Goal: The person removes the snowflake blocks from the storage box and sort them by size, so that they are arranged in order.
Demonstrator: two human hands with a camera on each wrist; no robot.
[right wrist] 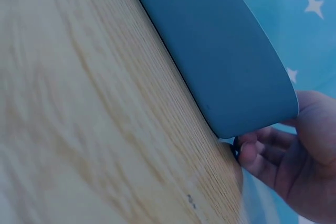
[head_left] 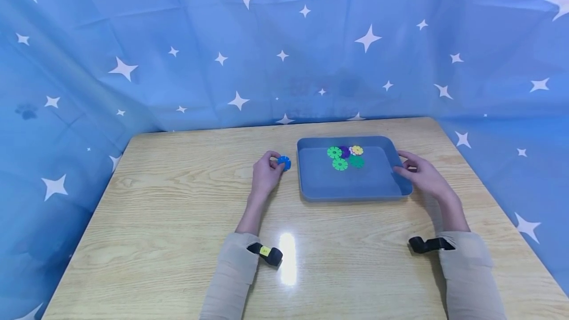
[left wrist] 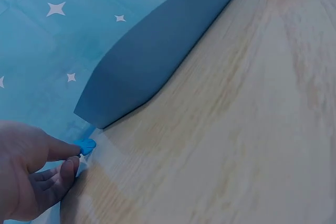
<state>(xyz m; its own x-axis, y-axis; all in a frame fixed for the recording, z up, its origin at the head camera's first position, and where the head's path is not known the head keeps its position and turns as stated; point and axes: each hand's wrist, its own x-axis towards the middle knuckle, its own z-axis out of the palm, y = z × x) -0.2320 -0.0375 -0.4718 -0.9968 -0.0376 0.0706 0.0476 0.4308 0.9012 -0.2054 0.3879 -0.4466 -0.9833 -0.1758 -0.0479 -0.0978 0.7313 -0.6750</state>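
Observation:
Between the thumb and fingers of my left hand [head_left: 265, 174] is a blue notched plastic disc [head_left: 284, 163], just left of the tray; the left wrist view shows the same disc [left wrist: 87, 146] pinched at the fingertips. My right hand [head_left: 420, 176] holds the right wall of the blue-grey tray [head_left: 355, 192], thumb over the rim and fingers outside. The right wrist view has those fingers curled by the tray's corner, the thumb partly hidden behind the wall. Inside the tray lie light green discs [head_left: 340, 164], a darker green disc [head_left: 357, 161], a purple disc [head_left: 345, 152] and a yellow disc [head_left: 357, 150].
The tray stands on a wood-grain table [head_left: 178, 201], toward its far edge. Behind the table hangs a blue curtain [head_left: 311, 73] with white stars. Each wrist wears a black strap with a small camera, the left camera [head_left: 272, 257] close above the tabletop.

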